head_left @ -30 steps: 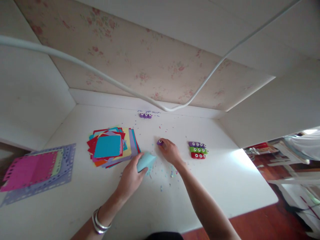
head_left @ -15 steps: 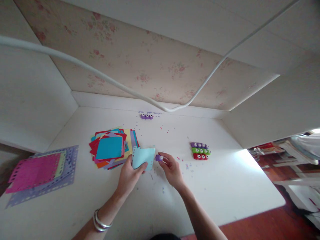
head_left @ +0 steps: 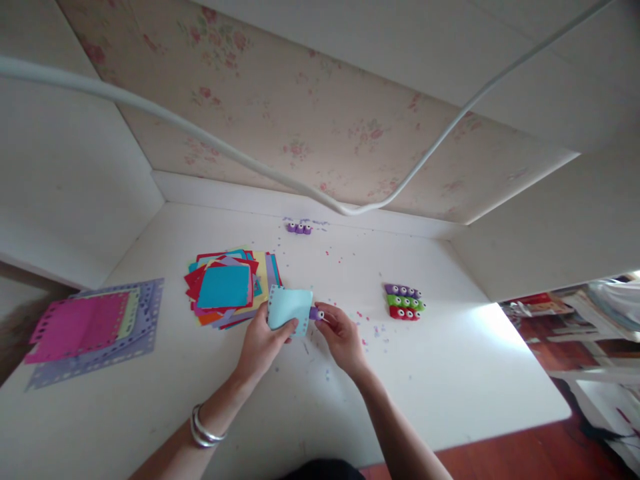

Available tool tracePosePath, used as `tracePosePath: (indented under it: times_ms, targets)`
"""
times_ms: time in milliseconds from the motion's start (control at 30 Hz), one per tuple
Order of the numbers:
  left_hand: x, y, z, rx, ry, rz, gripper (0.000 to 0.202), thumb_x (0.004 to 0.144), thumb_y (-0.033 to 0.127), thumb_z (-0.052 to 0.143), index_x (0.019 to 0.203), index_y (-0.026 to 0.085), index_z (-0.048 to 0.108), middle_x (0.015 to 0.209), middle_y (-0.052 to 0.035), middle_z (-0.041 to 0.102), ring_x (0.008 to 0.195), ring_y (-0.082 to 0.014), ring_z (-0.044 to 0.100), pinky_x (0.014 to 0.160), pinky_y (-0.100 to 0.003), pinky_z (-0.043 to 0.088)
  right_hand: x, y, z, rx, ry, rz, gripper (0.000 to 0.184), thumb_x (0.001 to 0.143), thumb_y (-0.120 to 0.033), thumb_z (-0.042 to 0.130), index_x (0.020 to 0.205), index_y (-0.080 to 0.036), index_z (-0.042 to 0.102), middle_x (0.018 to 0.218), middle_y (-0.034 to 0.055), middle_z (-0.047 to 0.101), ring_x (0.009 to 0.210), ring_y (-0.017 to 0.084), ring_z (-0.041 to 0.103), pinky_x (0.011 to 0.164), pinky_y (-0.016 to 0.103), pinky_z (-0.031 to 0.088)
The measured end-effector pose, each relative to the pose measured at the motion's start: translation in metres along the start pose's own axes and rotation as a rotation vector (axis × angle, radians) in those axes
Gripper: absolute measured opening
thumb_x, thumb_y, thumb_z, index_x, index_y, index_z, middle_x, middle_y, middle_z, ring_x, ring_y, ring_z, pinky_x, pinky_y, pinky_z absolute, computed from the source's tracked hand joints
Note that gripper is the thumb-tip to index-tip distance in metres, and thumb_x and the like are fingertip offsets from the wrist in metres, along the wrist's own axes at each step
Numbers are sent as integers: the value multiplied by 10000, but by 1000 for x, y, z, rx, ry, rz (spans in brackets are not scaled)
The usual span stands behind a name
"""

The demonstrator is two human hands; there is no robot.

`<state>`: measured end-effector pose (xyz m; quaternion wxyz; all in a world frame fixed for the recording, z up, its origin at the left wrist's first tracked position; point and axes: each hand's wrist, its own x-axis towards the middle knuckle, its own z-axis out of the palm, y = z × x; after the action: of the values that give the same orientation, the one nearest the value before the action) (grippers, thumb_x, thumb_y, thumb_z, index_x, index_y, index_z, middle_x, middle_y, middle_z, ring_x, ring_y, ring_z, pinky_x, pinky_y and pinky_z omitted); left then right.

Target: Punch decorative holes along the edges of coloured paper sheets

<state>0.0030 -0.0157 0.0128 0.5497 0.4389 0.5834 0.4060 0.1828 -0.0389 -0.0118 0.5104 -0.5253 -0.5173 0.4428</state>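
A light blue square of paper (head_left: pixel 290 308) with small holes punched along its left and right edges is pinched in my left hand (head_left: pixel 265 341), thumb on top. My right hand (head_left: pixel 341 335) grips a small purple craft punch (head_left: pixel 315 313) with a white top. The punch meets the paper's right edge; whether the paper sits inside its slot I cannot make out. Tiny punched bits of paper (head_left: pixel 367 320) lie scattered on the table around my hands.
On the white table (head_left: pixel 425 387), a pile of coloured paper squares (head_left: pixel 225 288) lies left of my hands. Punched sheets (head_left: pixel 80 327) are stacked farther left. Purple, green and red punches (head_left: pixel 405 302) stand in rows at right, and purple punches (head_left: pixel 300 229) near the wall. A white cable (head_left: pixel 345 210) hangs in front.
The purple punch has closed the small gap to the paper's right edge and now touches it. The view has shifted slightly; both hands keep their holds.
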Motion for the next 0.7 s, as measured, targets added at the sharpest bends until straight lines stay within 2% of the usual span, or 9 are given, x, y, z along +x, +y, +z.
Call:
tracePosePath:
  times_ms: [500,700]
  targets:
    - [6,-9,-1,11,2,-18,467,675,362,752,1042,175,531,819,-14,688,648,-183,682,561,-288,575,0,-3,0,-74,-26,-26,216,850,-315,629,1058,-272,672,1154,63,660,1062,225,635,921,417,545]
    - [6,-12,-1,7,15,-22,509,666,366,761,1077,172,531,896,-47,693,703,-192,687,556,-275,570,1,-3,0,-83,-18,-29,220,843,-325,637,1053,-273,678,1150,62,664,1059,229,637,916,419,550]
